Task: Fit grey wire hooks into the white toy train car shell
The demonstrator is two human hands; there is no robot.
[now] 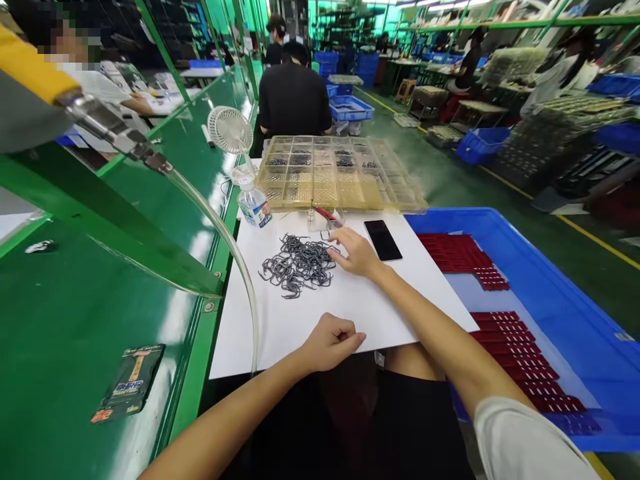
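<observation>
A loose pile of dark bent-wire metal pieces point(300, 263) lies on a white board point(280, 333). My right hand point(355, 252) reaches over the pile's right edge, thumb and fingers apart. Close to its fingertips is a small squarish wire loop point(325, 235); whether they touch it I cannot tell. At the board's front edge my left hand point(333, 343) is closed, fingers curled under. Whatever it may hold is hidden. Below it, over my lap, a dark red patch point(350, 393) is dim and hard to make out.
Behind the pile stand a small clear box point(320, 220) with a red-handled tool, a divided tray point(345, 180), a bottle point(255, 205) and a fan point(230, 130). A phone point(383, 240) lies right. A blue bin point(560, 293) holds red strips. A hose point(220, 227) hangs left.
</observation>
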